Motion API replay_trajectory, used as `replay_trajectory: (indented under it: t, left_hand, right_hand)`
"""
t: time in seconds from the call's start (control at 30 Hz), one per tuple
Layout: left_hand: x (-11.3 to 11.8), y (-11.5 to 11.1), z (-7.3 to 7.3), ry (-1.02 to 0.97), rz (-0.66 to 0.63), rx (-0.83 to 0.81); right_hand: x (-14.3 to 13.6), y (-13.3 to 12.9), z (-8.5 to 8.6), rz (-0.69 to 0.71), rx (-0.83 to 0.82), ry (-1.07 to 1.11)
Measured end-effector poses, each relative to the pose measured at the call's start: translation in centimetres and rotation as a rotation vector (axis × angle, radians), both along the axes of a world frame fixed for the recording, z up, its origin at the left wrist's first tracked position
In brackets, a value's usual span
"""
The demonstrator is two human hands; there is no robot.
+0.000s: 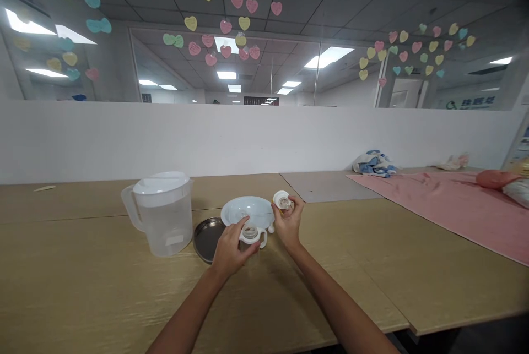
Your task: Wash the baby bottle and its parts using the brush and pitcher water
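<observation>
My left hand (230, 248) is closed round a baby bottle (250, 233), which has a white collar, a curved white side handle and an open threaded neck. Its lower part is hard to make out. Between the fingers of my right hand (289, 224) is a white bottle cap (281, 199) with a clear middle, raised apart from the bottle. Just behind both hands sits a pale blue oval basin (235, 206). A dark round metal pan (205, 241) lies left of my left hand, partly hidden by the basin or hand.
A translucent lidded pitcher (163, 222) stands on the wooden table (103, 293) at the left. Toward the right a pink cloth (433, 200) covers the tabletop, with a crumpled blue and white cloth (374, 164) against the white wall (248, 142).
</observation>
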State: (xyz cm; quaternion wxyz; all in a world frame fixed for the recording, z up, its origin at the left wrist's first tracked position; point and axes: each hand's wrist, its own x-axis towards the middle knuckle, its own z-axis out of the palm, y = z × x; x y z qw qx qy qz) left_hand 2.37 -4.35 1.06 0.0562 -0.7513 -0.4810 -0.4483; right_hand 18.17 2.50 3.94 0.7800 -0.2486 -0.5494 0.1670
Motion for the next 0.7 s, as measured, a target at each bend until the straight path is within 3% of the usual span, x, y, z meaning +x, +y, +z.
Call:
replay_trajectory:
  t: [0.43,0.7]
  left_hand:
    - [-0.1,0.1,-0.1,-0.010,-0.012,0.001]
    - [0.0,0.0,0.0,0.002,-0.010,-0.008]
  right_hand:
    - [0.8,0.4,0.5,0.270,-0.083,-0.024]
    - [0.7,1.4,-1.5,0.186,-0.187,-0.222]
